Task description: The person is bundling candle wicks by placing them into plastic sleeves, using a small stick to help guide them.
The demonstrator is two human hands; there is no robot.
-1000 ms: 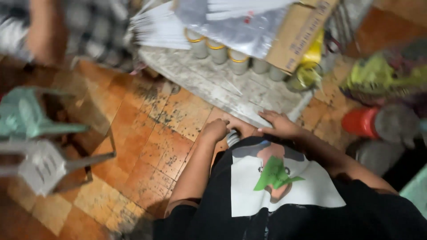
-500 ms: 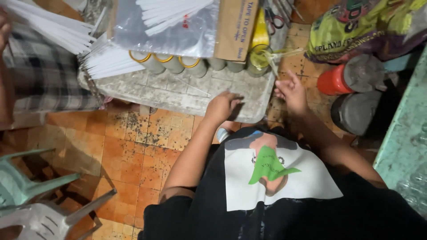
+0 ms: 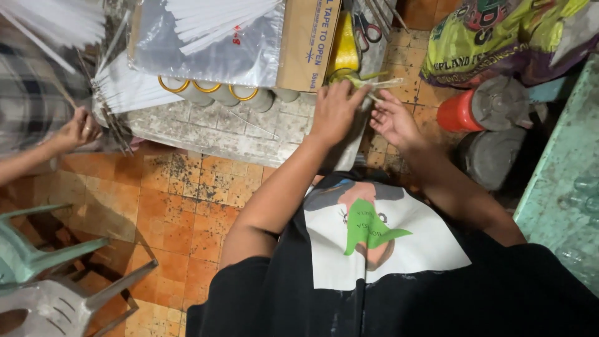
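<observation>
Hands first: both of the seated person's hands are now up at the far right corner of the low slab (image 3: 206,134), whereas half a second back they were lower, near its front edge. Judging by that shift, the handling has gone over to the thin pale sticks (image 3: 380,84) poking out beside the yellow bottle (image 3: 344,47).

Going left to right. At far left a co-worker's hand (image 3: 78,130) is closed around a bunch of thin sticks, under fans of white sticks (image 3: 50,22). Next, a clear plastic bag (image 3: 206,43) of white sticks lies on the slab, a row of yellow-rimmed cans (image 3: 212,93) tucked below it, a cardboard box (image 3: 307,43) beside.

Left hand (image 3: 334,112): fingers curled, fingertips pinching the near end of the pale sticks by the bottle's base. Right hand (image 3: 393,120): half open, fingers spread, tips touching the same sticks; whether it truly grips them I cannot tell. Sticks sit between the two hands, at the slab's corner.

Further right: a red container with grey lid (image 3: 483,109), a printed sack (image 3: 499,37) above, a green surface (image 3: 561,187) at the edge.
</observation>
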